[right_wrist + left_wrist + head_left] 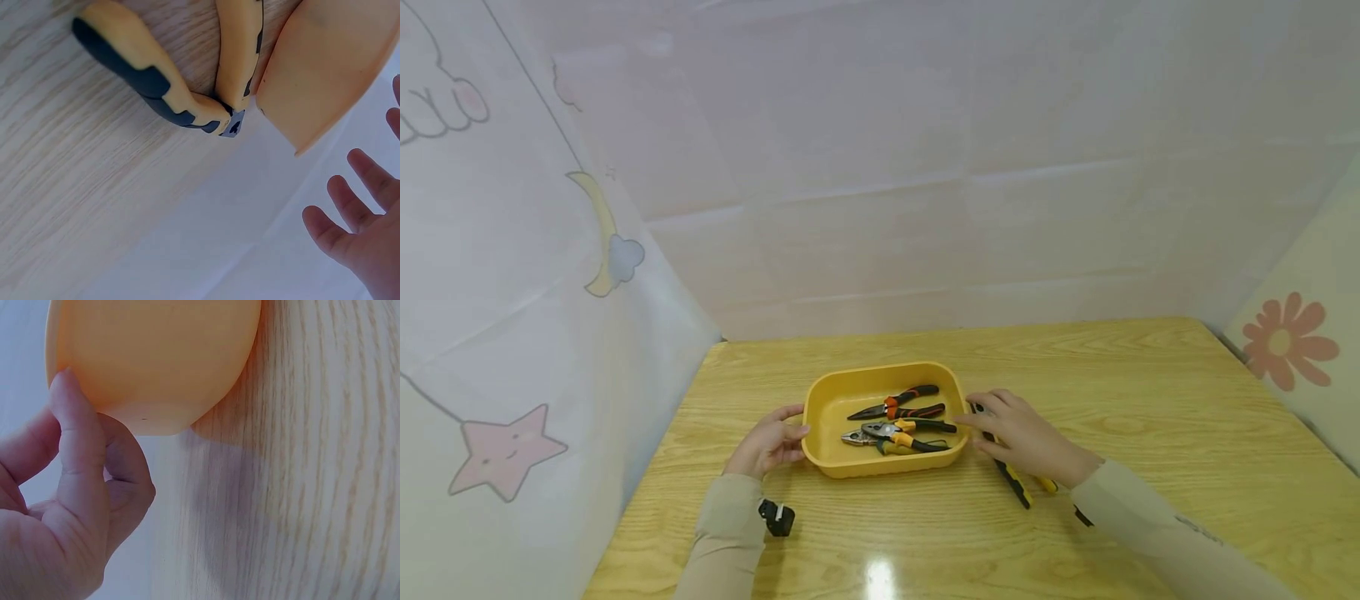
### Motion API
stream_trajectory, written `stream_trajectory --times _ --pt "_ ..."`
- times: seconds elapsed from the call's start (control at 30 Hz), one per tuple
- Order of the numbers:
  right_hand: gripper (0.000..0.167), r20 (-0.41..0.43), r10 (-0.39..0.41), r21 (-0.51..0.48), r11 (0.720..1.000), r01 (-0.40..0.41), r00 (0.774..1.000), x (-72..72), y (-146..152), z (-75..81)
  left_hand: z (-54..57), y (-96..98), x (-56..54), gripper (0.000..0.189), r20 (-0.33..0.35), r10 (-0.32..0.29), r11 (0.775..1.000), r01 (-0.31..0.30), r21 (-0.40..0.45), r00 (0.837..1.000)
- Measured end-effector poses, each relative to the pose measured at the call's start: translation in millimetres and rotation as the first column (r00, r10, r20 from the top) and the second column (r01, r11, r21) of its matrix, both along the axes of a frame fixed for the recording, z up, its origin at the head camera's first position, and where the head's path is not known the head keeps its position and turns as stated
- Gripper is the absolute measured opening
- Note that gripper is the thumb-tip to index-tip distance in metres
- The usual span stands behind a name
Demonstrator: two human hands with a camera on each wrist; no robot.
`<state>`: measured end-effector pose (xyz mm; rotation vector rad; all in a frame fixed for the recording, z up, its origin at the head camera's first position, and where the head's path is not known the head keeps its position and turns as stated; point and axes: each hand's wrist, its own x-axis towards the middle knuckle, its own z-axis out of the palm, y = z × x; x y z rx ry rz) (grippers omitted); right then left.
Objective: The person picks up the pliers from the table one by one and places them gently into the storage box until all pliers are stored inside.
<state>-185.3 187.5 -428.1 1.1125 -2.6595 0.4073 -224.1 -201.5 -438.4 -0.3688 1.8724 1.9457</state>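
Note:
A yellow plastic basin (pixel 829 412) lies on the table. My left hand (pixel 771 443) pinches its left rim between thumb and fingers; the left wrist view shows the thumb (pixel 70 400) over the edge. Inside lie long-nose pliers (pixel 891 407) with red-and-black handles and, nearer me, pliers (pixel 904 438) with yellow-and-black handles overlapping a third pair (pixel 853 437). At the right rim, my right hand (pixel 1024 433) has its fingers extended, above another pair of yellow-and-black pliers (pixel 1017 485). These pliers (pixel 150 53) rest on the table beside the basin, handles spread.
The wooden table (pixel 1150 400) extends to both sides of the basin and toward me. Behind it hangs a pale cloth (pixel 880 250), with printed cloth at the left and right. Black camera mounts (pixel 777 517) sit at the wrists.

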Motion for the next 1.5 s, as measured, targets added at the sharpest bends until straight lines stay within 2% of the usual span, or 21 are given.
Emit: stream_trajectory --times 0.3,0.67,1.17,1.5 --pt "0.043 0.008 -0.030 0.004 1.000 0.030 0.999 5.2 5.1 -1.0 -0.7 0.1 0.0 0.053 -0.003 0.000 1.000 0.000 0.000 1.000" --pt "0.054 -0.028 -0.037 -0.001 0.999 0.037 0.999 10.1 11.8 -4.4 0.5 -0.5 -0.3 0.054 -0.010 0.000 1.000 0.000 -0.003 1.000" --pt "0.056 -0.090 -0.042 0.013 0.999 0.043 0.995 19.4 16.6 -12.6 1.2 -0.8 -0.4 0.055 -0.010 -0.011 1.000 0.011 -0.009 1.000" --pt "0.059 -0.097 -0.128 0.045 0.990 0.133 0.987 31.8 17.7 -22.3 2.0 -0.4 0.1 0.053 -0.010 -0.010 1.000 0.010 -0.026 1.000"
